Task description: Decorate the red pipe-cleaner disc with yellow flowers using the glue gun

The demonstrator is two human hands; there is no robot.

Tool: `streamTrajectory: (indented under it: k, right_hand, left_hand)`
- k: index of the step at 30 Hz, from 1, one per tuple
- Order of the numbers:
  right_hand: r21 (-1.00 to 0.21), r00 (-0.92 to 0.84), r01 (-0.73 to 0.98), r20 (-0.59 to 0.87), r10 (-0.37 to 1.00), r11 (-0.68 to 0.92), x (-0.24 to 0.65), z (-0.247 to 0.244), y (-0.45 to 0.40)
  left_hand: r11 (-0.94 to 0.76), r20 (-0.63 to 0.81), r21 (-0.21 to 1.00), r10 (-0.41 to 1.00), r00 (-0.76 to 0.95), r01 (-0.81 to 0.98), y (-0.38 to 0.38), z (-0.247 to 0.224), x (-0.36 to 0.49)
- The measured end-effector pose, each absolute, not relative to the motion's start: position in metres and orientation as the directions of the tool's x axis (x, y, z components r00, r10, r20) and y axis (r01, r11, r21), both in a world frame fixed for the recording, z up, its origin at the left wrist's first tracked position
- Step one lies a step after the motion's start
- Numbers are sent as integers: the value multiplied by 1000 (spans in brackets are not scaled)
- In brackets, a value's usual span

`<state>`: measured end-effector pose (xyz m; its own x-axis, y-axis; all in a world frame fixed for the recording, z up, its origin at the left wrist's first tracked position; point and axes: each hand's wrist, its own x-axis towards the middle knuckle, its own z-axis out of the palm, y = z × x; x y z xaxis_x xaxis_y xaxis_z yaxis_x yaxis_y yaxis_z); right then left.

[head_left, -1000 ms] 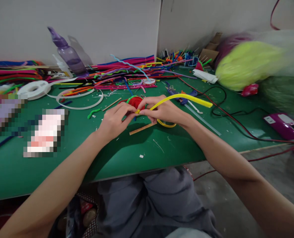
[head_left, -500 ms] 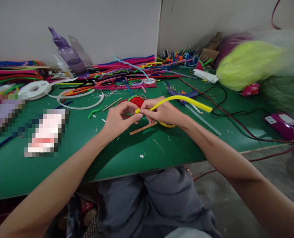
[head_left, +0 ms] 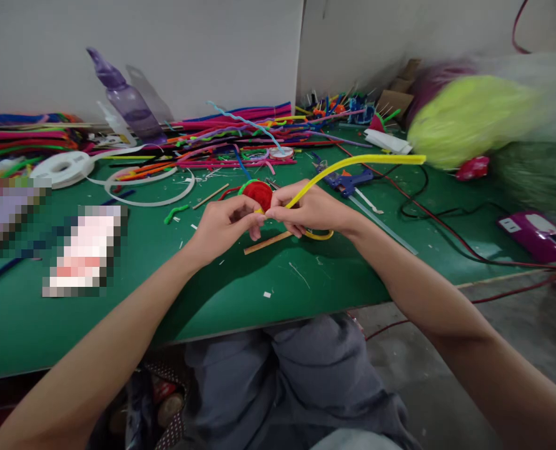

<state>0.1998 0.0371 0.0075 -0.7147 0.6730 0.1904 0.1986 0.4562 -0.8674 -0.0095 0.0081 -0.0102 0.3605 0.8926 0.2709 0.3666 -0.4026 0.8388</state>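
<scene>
Pipe cleaner [head_left: 358, 161], a yellow one, ran between our two hands above the tabletop [head_left: 222, 312]. With our left hand [head_left: 224, 225] we pinched its short end between thumb and fingers; our right hand [head_left: 306, 209] was closed on it just beside. From there the long part arched over the right hand and out to the right. We saw a yellow loop [head_left: 322, 237] by that hand and could not tell whether it was the same piece. Behind our hands lay a red disc [head_left: 258, 195], partly edged in green; a wooden stick [head_left: 266, 244] lay nearer us. Farther right sat a blue glue gun [head_left: 350, 181], and a purple bottle [head_left: 132, 112] leaned at the back left.
</scene>
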Motion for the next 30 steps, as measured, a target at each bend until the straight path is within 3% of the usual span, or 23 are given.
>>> streamTrajectory:
  k: [5, 9, 15, 19, 23, 26, 30]
  right_hand:
    - [-876, -720, 162, 210, 662, 454, 202, 11, 38]
    - [-894, -654, 175, 208, 727, 413, 198, 7, 40]
    - [-928, -659, 168, 144, 738, 331, 193, 1, 41]
    - [-948, -682, 66, 184, 707, 310, 192, -2, 42]
    - [-934, -660, -40, 292, 693, 355, 189, -4, 42]
    - [-905, -640, -33, 345, 686, 424, 188, -6, 40]
    - [-877, -631, 1, 372, 681, 480, 187, -6, 38]
  left_hand:
    - [-371, 250, 864, 903, 349, 340, 10, -9, -10]
    - [-424, 344, 825, 902, 262, 375, 13, -15, -12]
    - [-607, 575, 630, 784, 235, 485, 11, -20, -17]
    - [-683, 647, 519, 707, 286, 514, 9, -18, -18]
    - [-651, 607, 630, 753, 254, 424, 8, -18, -15]
    - [-564, 514, 767, 825, 234, 306, 7, -18, -11]
    - [-473, 432, 850, 878, 207, 232, 6, -16, -6]
